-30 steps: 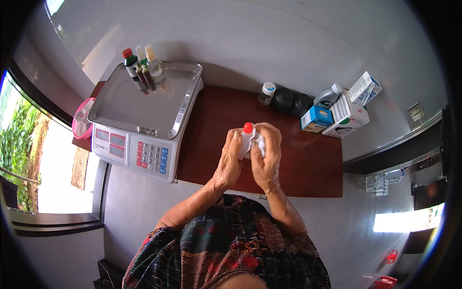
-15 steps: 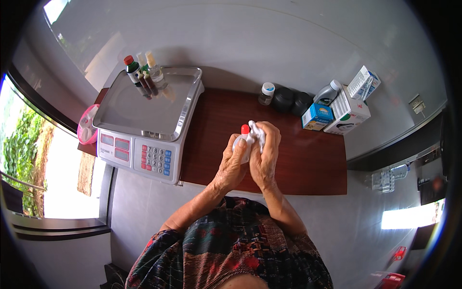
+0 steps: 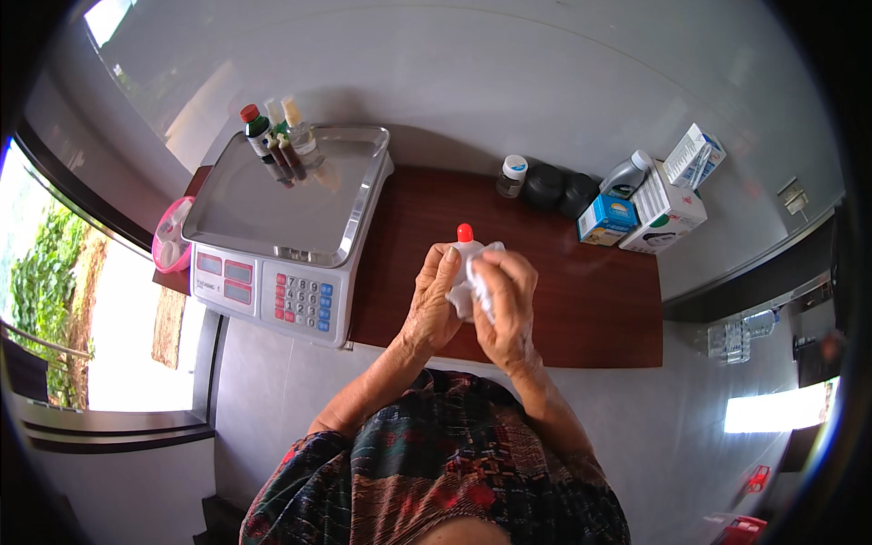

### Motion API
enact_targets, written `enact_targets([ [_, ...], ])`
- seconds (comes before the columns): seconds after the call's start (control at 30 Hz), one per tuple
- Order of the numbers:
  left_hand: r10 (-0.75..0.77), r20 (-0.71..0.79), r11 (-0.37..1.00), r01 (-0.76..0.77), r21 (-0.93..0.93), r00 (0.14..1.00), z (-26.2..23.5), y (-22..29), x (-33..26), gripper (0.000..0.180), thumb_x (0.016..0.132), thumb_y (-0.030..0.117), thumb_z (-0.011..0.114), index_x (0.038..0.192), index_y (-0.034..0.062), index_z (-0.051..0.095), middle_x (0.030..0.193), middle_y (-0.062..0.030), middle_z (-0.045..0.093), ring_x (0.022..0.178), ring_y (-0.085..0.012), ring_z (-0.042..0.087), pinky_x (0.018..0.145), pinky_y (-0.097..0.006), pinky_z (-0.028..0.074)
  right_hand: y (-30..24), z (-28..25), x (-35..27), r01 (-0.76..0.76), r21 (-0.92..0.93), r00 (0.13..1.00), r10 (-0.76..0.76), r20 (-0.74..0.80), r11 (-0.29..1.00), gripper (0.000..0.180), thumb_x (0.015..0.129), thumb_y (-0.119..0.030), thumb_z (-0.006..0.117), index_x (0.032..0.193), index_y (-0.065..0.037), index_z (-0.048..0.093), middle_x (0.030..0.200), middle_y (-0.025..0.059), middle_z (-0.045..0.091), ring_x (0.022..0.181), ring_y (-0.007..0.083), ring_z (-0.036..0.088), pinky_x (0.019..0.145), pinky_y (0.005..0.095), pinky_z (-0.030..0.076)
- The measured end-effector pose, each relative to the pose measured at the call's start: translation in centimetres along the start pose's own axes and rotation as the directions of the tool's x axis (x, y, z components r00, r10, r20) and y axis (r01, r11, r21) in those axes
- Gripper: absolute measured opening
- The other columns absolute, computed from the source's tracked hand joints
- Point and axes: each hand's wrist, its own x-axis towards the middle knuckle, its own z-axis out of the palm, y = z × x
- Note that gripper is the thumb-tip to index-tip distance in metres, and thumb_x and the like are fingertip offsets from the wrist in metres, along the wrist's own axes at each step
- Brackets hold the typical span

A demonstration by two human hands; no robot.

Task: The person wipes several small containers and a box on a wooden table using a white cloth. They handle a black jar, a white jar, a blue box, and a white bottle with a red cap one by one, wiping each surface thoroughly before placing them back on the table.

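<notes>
My left hand (image 3: 433,295) is closed round a small white bottle (image 3: 464,243) with a red cap (image 3: 464,232). The bottle is upright or nearly so, cap pointing away from me, above the brown tabletop (image 3: 581,313). In my right hand (image 3: 510,309) is a crumpled white cloth or tissue (image 3: 474,282), pressed against the bottle's side. Its fingers are bent over the cloth and slightly blurred. Cloth and fingers hide most of the bottle's body.
To the left stands a weighing scale (image 3: 291,218) with several small bottles on its tray. A pink basket (image 3: 171,245) is beside it. Along the wall are a clear jar (image 3: 512,177), black containers (image 3: 545,187), a grey bottle (image 3: 627,174), a blue box (image 3: 607,220) and a white box (image 3: 668,213).
My right hand has moved the cloth from beside the cap onto the bottle's front, and its fingers have spread over it. The view has shifted slightly.
</notes>
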Motion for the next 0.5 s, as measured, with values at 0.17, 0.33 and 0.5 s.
enact_targets([
  [0.17, 0.031, 0.038, 0.999, -0.031, -0.010, 0.999, 0.2, -0.4, 0.0, 0.027, 0.100, 0.030, 0.044, 0.115, 0.0093, 0.052, 0.111, -0.0053, 0.058, 0.105, -0.0163, 0.056, 0.093, -0.035, 0.048, 1.4, -0.5, 2.7, -0.276, 0.226, 0.961, 0.269, 0.060, 0.934, 0.030, 0.083, 0.000, 0.057, 0.113, -0.001, 0.053, 0.114, 0.0154, 0.052, 0.102, 0.0297, 0.053, 0.085, 0.0380, 0.048],
  [0.33, 0.026, 0.013, 0.998, -0.026, 0.055, 1.000, 0.0, 0.4, 0.3, 0.032, 0.100, 0.035, 0.044, 0.115, 0.0079, 0.052, 0.111, -0.0054, 0.058, 0.105, -0.0166, 0.056, 0.092, -0.036, 0.047, 1.8, -1.0, 3.3, -0.593, 0.420, 0.805, 0.487, 0.340, 0.687, 0.024, 0.092, -0.015, 0.057, 0.111, -0.001, 0.053, 0.104, 0.0140, 0.057, 0.089, 0.0237, 0.059, 0.075, 0.0332, 0.050],
  [0.5, 0.041, -0.143, 0.998, -0.034, 0.050, 0.989, -1.0, 0.2, 1.0, 0.032, 0.097, 0.037, 0.051, 0.113, 0.0095, 0.053, 0.105, -0.0043, 0.060, 0.096, -0.0164, 0.058, 0.085, -0.038, 0.049, 1.1, 0.0, 0.0, -0.366, 0.257, 0.930, 0.337, 0.150, 0.894, 0.029, 0.087, -0.009, 0.062, 0.113, -0.001, 0.051, 0.103, 0.0163, 0.055, 0.087, 0.0271, 0.060, 0.071, 0.0352, 0.050],
])
